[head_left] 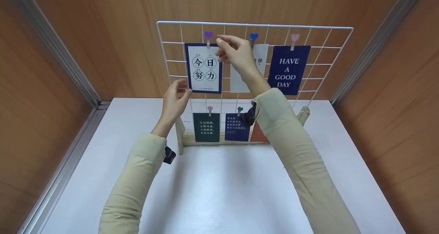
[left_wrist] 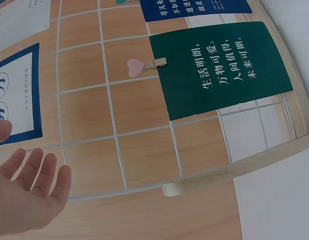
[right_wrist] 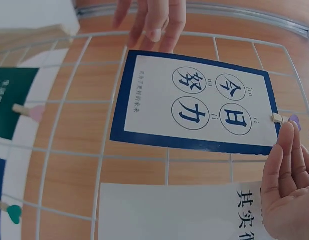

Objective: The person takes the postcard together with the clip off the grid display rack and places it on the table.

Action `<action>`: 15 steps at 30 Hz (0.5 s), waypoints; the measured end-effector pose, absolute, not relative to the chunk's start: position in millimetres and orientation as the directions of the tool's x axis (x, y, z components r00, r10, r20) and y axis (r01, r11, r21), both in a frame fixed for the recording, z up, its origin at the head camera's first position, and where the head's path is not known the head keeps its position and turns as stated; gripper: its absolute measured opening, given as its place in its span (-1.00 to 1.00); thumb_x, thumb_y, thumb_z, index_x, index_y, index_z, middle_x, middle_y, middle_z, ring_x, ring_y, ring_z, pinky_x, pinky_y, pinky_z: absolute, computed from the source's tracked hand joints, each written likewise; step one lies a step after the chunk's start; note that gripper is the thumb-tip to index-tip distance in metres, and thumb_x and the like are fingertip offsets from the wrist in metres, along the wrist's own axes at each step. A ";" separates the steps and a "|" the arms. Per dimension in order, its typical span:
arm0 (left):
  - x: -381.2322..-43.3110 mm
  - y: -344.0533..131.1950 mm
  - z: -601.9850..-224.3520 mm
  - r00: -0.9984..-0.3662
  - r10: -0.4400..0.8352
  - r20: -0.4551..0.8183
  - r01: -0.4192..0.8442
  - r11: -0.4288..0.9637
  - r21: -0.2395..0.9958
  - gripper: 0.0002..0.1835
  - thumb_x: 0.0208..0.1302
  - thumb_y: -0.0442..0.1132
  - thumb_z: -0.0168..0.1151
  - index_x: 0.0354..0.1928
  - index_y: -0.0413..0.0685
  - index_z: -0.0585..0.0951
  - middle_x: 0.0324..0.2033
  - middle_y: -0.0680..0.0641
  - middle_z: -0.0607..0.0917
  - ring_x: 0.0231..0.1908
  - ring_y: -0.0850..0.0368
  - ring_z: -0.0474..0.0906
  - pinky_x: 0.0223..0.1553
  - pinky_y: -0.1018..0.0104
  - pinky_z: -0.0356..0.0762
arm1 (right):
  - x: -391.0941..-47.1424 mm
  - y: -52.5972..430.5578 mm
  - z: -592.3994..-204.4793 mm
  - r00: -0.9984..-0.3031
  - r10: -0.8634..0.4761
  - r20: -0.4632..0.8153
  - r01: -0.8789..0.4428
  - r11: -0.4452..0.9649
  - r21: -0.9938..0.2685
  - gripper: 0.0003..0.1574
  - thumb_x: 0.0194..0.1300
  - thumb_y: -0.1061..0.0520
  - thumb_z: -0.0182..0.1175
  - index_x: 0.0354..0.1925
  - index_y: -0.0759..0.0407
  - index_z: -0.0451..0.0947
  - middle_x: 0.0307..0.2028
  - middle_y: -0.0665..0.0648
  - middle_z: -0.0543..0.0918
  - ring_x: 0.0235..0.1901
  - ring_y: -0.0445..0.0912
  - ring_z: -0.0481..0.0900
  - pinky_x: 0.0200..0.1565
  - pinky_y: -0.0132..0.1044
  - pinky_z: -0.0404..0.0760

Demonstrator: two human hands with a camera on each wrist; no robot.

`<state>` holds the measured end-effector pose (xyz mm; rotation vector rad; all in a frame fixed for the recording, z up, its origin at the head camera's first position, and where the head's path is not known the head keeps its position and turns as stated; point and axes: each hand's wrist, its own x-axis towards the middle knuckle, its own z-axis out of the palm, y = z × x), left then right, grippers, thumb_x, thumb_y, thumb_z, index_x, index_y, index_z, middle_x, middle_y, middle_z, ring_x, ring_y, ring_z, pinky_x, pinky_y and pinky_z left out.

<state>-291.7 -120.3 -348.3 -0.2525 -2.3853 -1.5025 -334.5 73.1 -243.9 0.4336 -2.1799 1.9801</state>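
A white card with a blue border and large Chinese characters (head_left: 204, 68) hangs on a white wire grid (head_left: 253, 23), under a purple heart clothespin (head_left: 208, 35). At the card's lower left corner is my left hand (head_left: 175, 98), its thumb near the edge and its fingers loosely bent. The right hand (head_left: 240, 56) is by the upper right corner, close to the clothespin. From the right wrist view, its fingers (right_wrist: 289, 165) extend by that corner without gripping the clothespin; whether they touch the card I cannot tell.
Blue (head_left: 254, 37) and pink (head_left: 295, 37) heart clothespins hold a pale card (head_left: 236, 79) and a "HAVE A GOOD DAY" card (head_left: 289, 68). Lower hang green (head_left: 206, 127), dark blue (head_left: 236, 133) and orange (head_left: 259, 134) cards. The grid's wooden stand (head_left: 205, 144) rests on a white table (head_left: 212, 186).
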 end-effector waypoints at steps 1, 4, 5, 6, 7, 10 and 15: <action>-291.7 -120.2 -348.5 -0.936 -0.014 0.351 0.310 0.432 0.847 -0.62 0.25 -0.26 0.04 0.10 -0.14 0.35 -0.07 -0.09 0.46 -0.05 0.08 0.36 -0.06 0.33 0.34 | -332.1 70.4 -241.6 -0.944 -0.103 0.314 -0.323 0.088 -0.942 -0.63 0.25 0.03 0.06 0.01 0.10 0.47 -0.42 0.19 0.56 -0.47 -0.03 0.54 -0.33 -0.33 0.53; -292.0 -119.3 -348.9 -0.936 -0.003 0.351 0.316 0.426 0.848 -0.63 0.25 -0.26 0.03 0.10 -0.15 0.34 -0.07 -0.10 0.46 -0.05 0.08 0.36 -0.05 0.34 0.34 | -332.0 64.4 -237.8 -0.952 -0.108 0.285 -0.295 0.098 -0.950 -0.58 0.27 0.03 0.04 0.08 0.09 0.41 -0.46 0.17 0.57 -0.51 -0.06 0.55 -0.37 -0.37 0.53; -292.5 -118.7 -348.9 -0.937 0.002 0.350 0.318 0.422 0.849 -0.63 0.26 -0.26 0.03 0.10 -0.16 0.34 -0.07 -0.10 0.46 -0.05 0.08 0.37 -0.05 0.34 0.34 | -331.1 62.7 -236.3 -0.954 -0.110 0.278 -0.289 0.100 -0.952 -0.56 0.27 0.02 0.03 0.10 0.08 0.39 -0.47 0.16 0.57 -0.52 -0.07 0.55 -0.39 -0.38 0.52; -293.3 -118.1 -349.2 -0.936 0.008 0.351 0.322 0.419 0.849 -0.63 0.26 -0.26 0.02 0.10 -0.17 0.34 -0.07 -0.11 0.47 -0.05 0.07 0.37 -0.04 0.33 0.34 | -331.3 61.2 -235.5 -0.955 -0.114 0.274 -0.286 0.105 -0.952 -0.55 0.27 0.01 0.02 0.11 0.07 0.38 -0.48 0.15 0.57 -0.54 -0.08 0.55 -0.42 -0.40 0.51; -293.9 -117.5 -349.3 -0.936 0.011 0.352 0.325 0.413 0.851 -0.63 0.26 -0.26 0.02 0.09 -0.18 0.34 -0.07 -0.11 0.47 -0.05 0.07 0.37 -0.04 0.33 0.33 | -329.4 59.4 -233.7 -0.954 -0.116 0.275 -0.288 0.116 -0.951 -0.55 0.28 0.02 0.01 0.13 0.07 0.36 -0.48 0.16 0.57 -0.54 -0.07 0.55 -0.44 -0.39 0.51; -295.4 -116.1 -349.6 -0.936 0.018 0.351 0.330 0.394 0.858 -0.64 0.26 -0.26 0.02 0.08 -0.18 0.34 -0.08 -0.12 0.48 -0.06 0.07 0.38 -0.04 0.33 0.34 | -328.1 55.5 -231.0 -0.958 -0.122 0.261 -0.275 0.114 -0.955 -0.54 0.30 0.02 -0.02 0.15 0.08 0.33 -0.47 0.18 0.58 -0.55 -0.07 0.55 -0.47 -0.39 0.50; -295.7 -115.5 -349.1 -0.942 0.012 0.334 0.314 0.380 0.870 -0.66 0.27 -0.26 0.00 0.08 -0.15 0.35 -0.10 -0.09 0.48 -0.08 0.11 0.39 -0.06 0.35 0.34 | -323.6 50.2 -225.7 -0.969 -0.129 0.208 -0.222 0.097 -0.970 -0.50 0.29 0.01 -0.01 0.18 0.07 0.29 -0.45 0.19 0.58 -0.55 -0.06 0.55 -0.42 -0.33 0.50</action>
